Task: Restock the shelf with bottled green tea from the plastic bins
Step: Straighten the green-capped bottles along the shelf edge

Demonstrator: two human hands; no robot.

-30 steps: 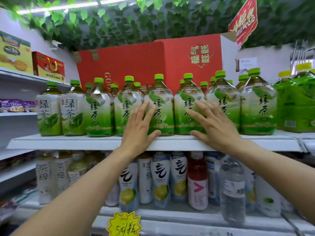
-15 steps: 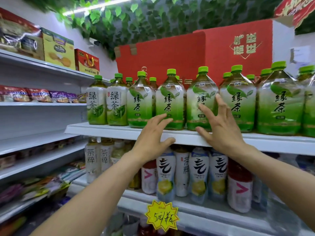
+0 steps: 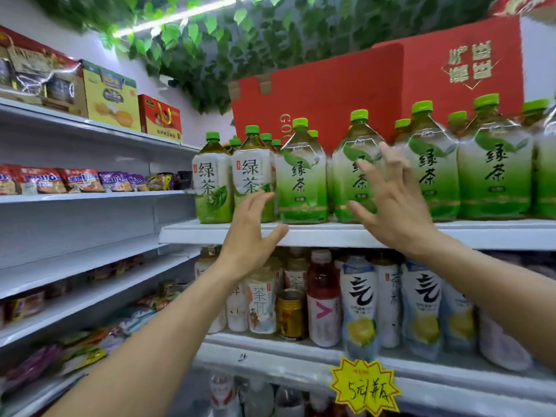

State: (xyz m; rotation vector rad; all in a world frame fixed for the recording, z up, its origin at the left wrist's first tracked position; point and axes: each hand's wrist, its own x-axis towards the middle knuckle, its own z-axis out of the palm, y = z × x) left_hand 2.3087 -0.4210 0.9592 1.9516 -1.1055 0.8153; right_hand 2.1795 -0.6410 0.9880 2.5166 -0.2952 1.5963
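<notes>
A row of large green tea bottles (image 3: 301, 179) with green caps stands along the white shelf (image 3: 331, 234). My left hand (image 3: 251, 233) is raised with fingers spread, in front of the shelf edge below the second bottle (image 3: 252, 173) from the left, holding nothing. My right hand (image 3: 391, 206) is spread in front of the fourth bottle (image 3: 356, 158), fingers straight and blurred; whether it touches the bottle I cannot tell. No plastic bin is in view.
Red cartons (image 3: 331, 94) stand behind the bottles. Below is a shelf of smaller drinks (image 3: 323, 299) with a yellow price tag (image 3: 364, 386). To the left run white shelves with snack packets (image 3: 81, 180) and boxes (image 3: 111, 97). Artificial ivy (image 3: 210, 34) hangs overhead.
The view has swung left. Both hands have drawn back slightly from the bottles and shifted left along the row, staying spread and empty.
</notes>
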